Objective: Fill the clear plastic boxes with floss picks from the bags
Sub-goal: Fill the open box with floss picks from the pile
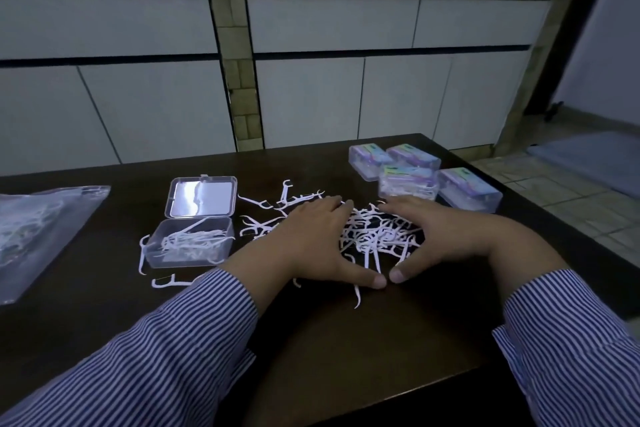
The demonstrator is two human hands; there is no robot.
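Observation:
A heap of white floss picks [379, 236] lies on the dark table [346, 350]. My left hand [311, 239] and my right hand [446, 236] lie flat on either side of the heap and cup it between them, fingers straight, thumbs almost meeting at the near side. Left of the hands stands an open clear plastic box [190, 243] partly filled with picks, its lid [202, 196] folded back. More loose picks [263, 218] are scattered between the box and my left hand. A clear plastic bag [38, 236] with picks lies at the far left.
Several shut clear boxes with purple labels [422, 173] stand at the back right of the table, just beyond my right hand. The table's right edge runs close past them, with tiled floor below. White cabinets line the wall behind.

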